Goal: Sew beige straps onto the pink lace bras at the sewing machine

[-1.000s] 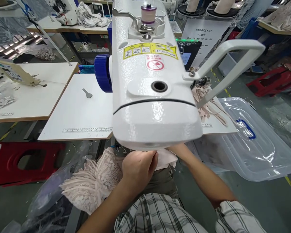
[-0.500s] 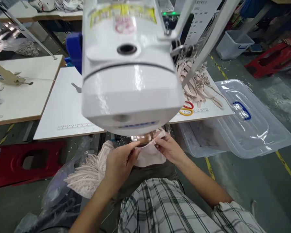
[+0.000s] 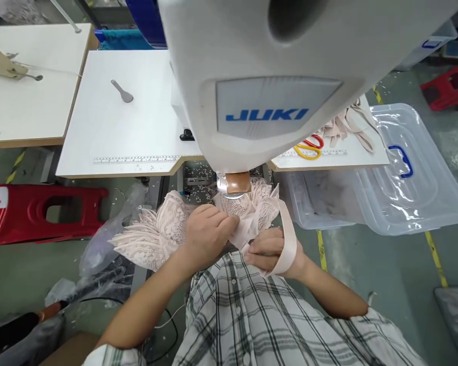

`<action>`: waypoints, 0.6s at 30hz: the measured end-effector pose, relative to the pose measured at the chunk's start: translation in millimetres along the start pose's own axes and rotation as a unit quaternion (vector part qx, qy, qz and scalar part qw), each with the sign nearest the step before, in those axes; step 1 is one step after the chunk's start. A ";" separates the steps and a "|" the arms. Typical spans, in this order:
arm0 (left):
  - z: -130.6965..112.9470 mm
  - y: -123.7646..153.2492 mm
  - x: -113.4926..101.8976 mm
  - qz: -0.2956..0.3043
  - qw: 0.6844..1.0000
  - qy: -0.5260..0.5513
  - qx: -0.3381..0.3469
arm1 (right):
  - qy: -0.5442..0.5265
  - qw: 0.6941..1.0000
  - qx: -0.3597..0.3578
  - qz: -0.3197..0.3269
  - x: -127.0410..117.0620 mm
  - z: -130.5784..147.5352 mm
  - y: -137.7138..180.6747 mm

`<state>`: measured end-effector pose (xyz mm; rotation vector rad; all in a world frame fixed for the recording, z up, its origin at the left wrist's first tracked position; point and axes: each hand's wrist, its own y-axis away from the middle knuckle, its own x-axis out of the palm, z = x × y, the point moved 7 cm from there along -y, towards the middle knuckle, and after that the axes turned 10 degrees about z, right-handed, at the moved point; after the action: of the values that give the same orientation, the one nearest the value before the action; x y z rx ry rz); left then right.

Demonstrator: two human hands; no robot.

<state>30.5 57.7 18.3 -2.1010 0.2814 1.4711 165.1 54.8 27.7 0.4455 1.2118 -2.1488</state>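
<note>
Nearest: my plaid shirt (image 3: 252, 315). Just beyond it are both hands, close together, below the front edge of the white counter (image 3: 137, 127).

Left hand (image 3: 208, 231): fingers (image 3: 223, 222) curled fully closed, knuckles up, bunching the pale pink lace fabric piece (image 3: 152, 236). Most of the lace fans out to the left of this hand, below the counter edge. A smaller fold lies ahead of the fingers.

Right hand (image 3: 269, 251): fingers (image 3: 256, 250) pinched shut on the near end of the flat beige elastic strap (image 3: 289, 234). The strap loops round the outer side of the hand. Its long axis runs near to far, up to the fold of lace.

Key relation: the brown-and-metal presser foot (image 3: 234, 184) sits straight ahead of both hands, touching or just over the lace fold. The left hand is the nearer one. The white JUKI sewing machine head (image 3: 267, 76) overhangs and hides the needle, so I cannot tell whether any fabric is under it.

Room: the counter's left half is open save a small grey spoon-shaped lever (image 3: 122, 92). At the right front edge lie red- and yellow-handled scissors (image 3: 308, 147), with a heap of beige straps (image 3: 351, 127) behind. A clear plastic bin with a blue handle (image 3: 404, 173) stands just off the right edge. A red plastic stool (image 3: 41, 211) is on the floor to the left.
</note>
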 end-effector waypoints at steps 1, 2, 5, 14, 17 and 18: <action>1.1 0.4 -1.6 -0.005 1.000 -0.003 -0.002 | -0.007 1.000 0.005 0.004 1.6 -0.1 0.2; 2.1 0.8 -2.4 -0.008 1.000 -0.005 -0.006 | -0.015 1.000 0.019 0.009 3.2 -1.4 0.9; 2.1 3.1 -0.3 -0.005 1.000 0.001 -0.019 | -0.025 0.998 0.044 0.029 3.9 -6.1 6.7; -43.2 31.4 31.8 0.289 0.789 0.523 -0.141 | -0.067 0.894 0.324 0.303 8.0 -133.8 83.7; -12.0 52.8 33.1 0.200 0.733 0.563 -0.326 | -0.059 0.875 0.344 0.335 0.7 -156.3 108.2; -0.9 62.7 33.3 0.165 0.716 0.559 -0.385 | -0.049 0.873 0.356 0.329 -2.2 -160.7 114.2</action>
<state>14.4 10.1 -31.9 -3.6051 0.5590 0.1538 240.6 149.0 -128.2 0.8934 0.0976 -1.8838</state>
